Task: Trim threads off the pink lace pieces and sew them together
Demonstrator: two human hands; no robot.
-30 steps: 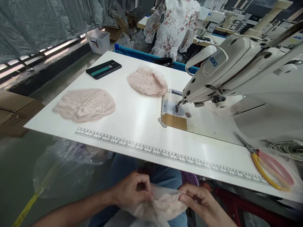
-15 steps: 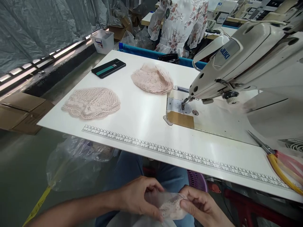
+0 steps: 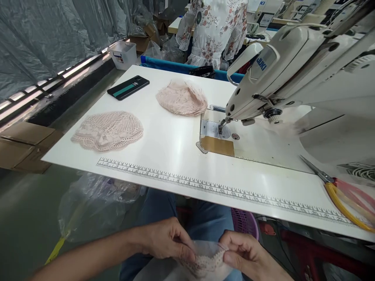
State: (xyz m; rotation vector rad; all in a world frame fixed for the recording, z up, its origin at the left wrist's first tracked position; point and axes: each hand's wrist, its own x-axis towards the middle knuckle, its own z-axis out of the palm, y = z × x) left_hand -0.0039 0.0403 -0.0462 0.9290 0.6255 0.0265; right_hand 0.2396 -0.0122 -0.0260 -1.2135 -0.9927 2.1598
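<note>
Over my lap, below the table's front edge, both hands pinch a piece of sheer fabric with lace trim [image 3: 209, 262]. My left hand [image 3: 168, 240] is closed on its left side, thumb against fingers. The right side is gripped by my right hand [image 3: 244, 253], with the thumb on the lace edge. Pale sheer cloth hangs below my hands and runs out of the picture. On the white table [image 3: 164, 152] lie a flat stack of beige lace pieces [image 3: 108, 130] at the left and a second lace pile [image 3: 181, 98] near the sewing machine [image 3: 269, 74].
A black phone [image 3: 128, 88] lies at the table's back left. Scissors [image 3: 331, 183] with yellow and red handles rest at the right. A printed ruler [image 3: 187, 182] runs along the front edge. A purple basket [image 3: 244, 224] stands under the table. Beyond it stands a person in a floral dress [image 3: 216, 29].
My left fingers have closed from a loose curve to a pinch at the lace edge. More of the lace shows between my hands. The camera view has shifted slightly.
</note>
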